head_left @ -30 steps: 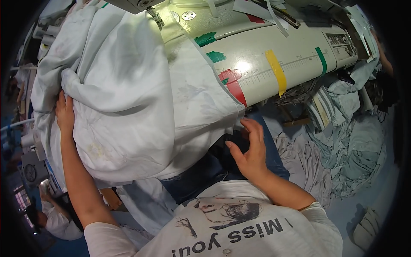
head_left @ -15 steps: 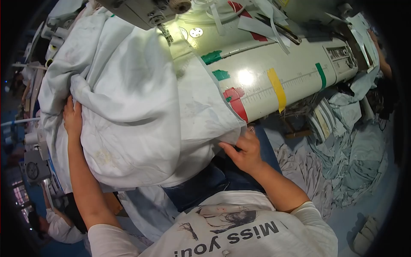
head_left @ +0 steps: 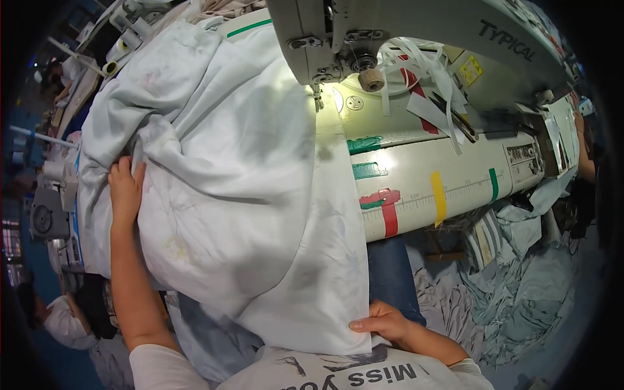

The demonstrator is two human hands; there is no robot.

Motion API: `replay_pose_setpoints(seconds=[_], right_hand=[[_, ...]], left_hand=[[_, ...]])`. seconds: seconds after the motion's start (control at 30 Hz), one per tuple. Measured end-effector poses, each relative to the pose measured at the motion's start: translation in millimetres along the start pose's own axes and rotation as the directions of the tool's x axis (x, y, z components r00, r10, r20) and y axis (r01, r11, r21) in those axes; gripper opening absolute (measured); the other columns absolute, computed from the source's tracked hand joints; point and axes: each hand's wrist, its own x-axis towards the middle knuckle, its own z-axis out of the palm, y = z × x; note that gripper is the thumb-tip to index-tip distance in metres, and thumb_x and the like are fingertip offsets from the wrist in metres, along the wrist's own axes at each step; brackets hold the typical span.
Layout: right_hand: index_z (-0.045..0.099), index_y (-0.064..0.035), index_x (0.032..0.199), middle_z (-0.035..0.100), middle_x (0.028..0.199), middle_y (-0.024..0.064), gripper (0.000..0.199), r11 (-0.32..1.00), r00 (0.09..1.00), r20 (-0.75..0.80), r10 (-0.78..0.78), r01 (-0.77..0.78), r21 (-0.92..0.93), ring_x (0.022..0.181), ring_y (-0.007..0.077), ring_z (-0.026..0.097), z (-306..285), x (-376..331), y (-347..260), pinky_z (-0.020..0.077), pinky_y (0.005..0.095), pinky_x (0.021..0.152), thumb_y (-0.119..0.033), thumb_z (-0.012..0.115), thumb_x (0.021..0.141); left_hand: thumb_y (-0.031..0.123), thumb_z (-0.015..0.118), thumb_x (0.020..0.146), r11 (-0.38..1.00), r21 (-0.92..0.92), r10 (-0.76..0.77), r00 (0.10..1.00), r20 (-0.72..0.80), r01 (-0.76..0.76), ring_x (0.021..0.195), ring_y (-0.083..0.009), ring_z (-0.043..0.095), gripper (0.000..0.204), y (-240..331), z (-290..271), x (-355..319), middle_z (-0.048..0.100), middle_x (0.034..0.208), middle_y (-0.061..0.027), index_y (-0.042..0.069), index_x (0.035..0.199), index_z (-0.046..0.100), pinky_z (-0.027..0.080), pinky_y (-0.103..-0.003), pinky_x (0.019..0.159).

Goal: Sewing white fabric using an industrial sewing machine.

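Observation:
A large white cloth with faint printed flowers covers the left part of the sewing machine bed and hangs down over my lap. Its right edge runs nearly straight from beneath the presser foot toward me. At the near end of that edge, my right hand pinches the cloth's corner between thumb and fingers. My left hand lies on the cloth at the left, fingers slightly apart against a bunched fold. The machine head stands above the cloth's far right part, its needle area lit.
Right of the cloth, the pale machine bed carries coloured tape strips and a ruler scale. Scissor-like tweezers and white strips lie behind. Crumpled greenish cloth is heaped at the right. Another person sits at the far left.
My right hand has drawn the cloth's corner toward me, so the right edge is straighter and flatter. My left hand remains on the bunched fold. The view has shifted, showing more of the machine head.

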Motion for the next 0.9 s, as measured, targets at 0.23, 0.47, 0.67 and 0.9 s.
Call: replay_pose_setpoints(seconds=[0.23, 0.47, 0.67, 0.9], right_hand=[[0.068, 0.0069, 0.099, 0.069, 0.094, 0.0061, 0.022, 0.997, 0.999, 0.008, -0.05, 0.05, -0.065, 0.086, 0.0069, 0.059, -4, 5, 9, 0.0459, 0.0208, 0.077, -0.013, 0.062, 0.09], [0.068, 0.0077, 0.098, 0.069, 0.095, 0.0096, 0.019, 0.99, 0.99, -0.025, -0.136, 0.135, -0.043, 0.088, 0.0113, 0.062, -2, 26, -10, 0.0463, 0.023, 0.078, -0.006, 0.06, 0.088], [0.067, 0.0087, 0.097, 0.069, 0.098, 0.0121, 0.017, 0.978, 0.978, -0.057, -0.199, 0.195, -0.068, 0.091, 0.0146, 0.063, 9, 31, -34, 0.0462, 0.0248, 0.08, -0.003, 0.059, 0.087], [0.066, 0.0056, 0.104, 0.063, 0.08, -0.001, 0.02, 0.957, 0.965, -0.077, -0.251, 0.235, -0.168, 0.075, 0.0021, 0.049, 30, 25, -62, 0.0392, 0.0185, 0.065, -0.008, 0.056, 0.093]], left_hand=[[0.026, 0.048, 0.094, 0.989, -0.064, -0.143, 0.984, -0.11, 0.137, 0.089, -0.0471, 0.057, 0.029, -31, 27, 25, 0.061, 0.097, -0.0272, 0.002, 0.105, 0.059, 0.044, -0.051, 0.075], [0.019, 0.053, 0.086, 0.993, -0.046, -0.117, 0.979, -0.169, 0.111, 0.087, -0.0448, 0.059, 0.025, -39, 65, 93, 0.062, 0.093, -0.0286, -0.003, 0.095, 0.062, 0.047, -0.05, 0.074], [0.024, 0.053, 0.086, 0.992, -0.001, -0.121, 0.977, -0.173, 0.123, 0.086, -0.0423, 0.062, 0.027, -46, 89, 147, 0.063, 0.093, -0.0267, 0.0, 0.093, 0.064, 0.05, -0.048, 0.072], [0.02, 0.051, 0.089, 0.983, 0.062, -0.164, 0.982, -0.095, 0.17, 0.09, -0.0407, 0.062, 0.024, -59, 130, 233, 0.063, 0.1, -0.0255, 0.002, 0.1, 0.061, 0.051, -0.048, 0.074]])
